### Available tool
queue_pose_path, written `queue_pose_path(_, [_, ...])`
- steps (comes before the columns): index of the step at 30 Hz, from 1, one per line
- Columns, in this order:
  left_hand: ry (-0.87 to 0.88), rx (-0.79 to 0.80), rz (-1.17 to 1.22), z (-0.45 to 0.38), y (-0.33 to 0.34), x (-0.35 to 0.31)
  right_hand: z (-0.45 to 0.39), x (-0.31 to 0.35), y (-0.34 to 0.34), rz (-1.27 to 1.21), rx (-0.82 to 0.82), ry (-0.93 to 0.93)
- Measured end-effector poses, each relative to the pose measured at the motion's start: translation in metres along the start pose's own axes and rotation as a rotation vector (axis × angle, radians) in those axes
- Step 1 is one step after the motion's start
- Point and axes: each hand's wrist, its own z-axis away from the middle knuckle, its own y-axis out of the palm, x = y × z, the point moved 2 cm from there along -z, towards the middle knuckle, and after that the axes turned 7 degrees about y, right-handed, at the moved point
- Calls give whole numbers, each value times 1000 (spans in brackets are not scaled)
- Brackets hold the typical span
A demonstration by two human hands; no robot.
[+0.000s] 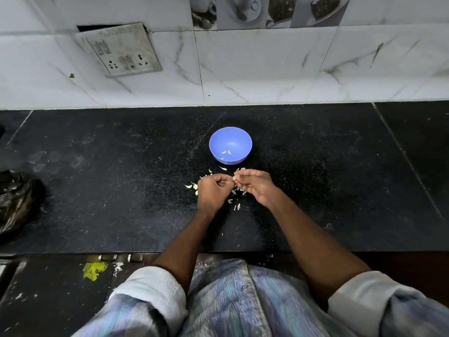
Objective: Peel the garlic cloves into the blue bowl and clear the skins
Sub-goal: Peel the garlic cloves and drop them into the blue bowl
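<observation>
A blue bowl stands on the black counter and holds three small peeled garlic cloves. Just in front of it my left hand and my right hand meet, both with curled fingers pinching one small garlic clove between their fingertips. Unpeeled cloves lie to the left of my left hand. Loose white skins are scattered on the counter under and between my hands.
The black granite counter runs to a tiled wall with a switch and socket plate. A black plastic bag sits at the left edge. The counter's front edge is just below my forearms.
</observation>
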Motion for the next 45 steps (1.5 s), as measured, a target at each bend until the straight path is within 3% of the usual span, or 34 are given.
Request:
queue_pose_path(7, [64,81,-275,1,0,1,-2,-1,6,-11,12,18])
queue_pose_path(14, [124,97,-406,0,-1,-11,-5,-2,7,-93,-96,64])
queue_pose_path(24, [96,111,-432,0,-2,-6,-5,2,1,-11,-56,138])
queue_pose_path(31, [-58,-22,-294,-1,-1,-3,-1,4,2,112,6,140])
queue_pose_path(38, [-101,-75,-185,0,2,5,4,7,4,261,-15,101])
queue_pose_path(45, [-80,-107,-198,0,-2,8,-2,4,-2,-49,-31,120])
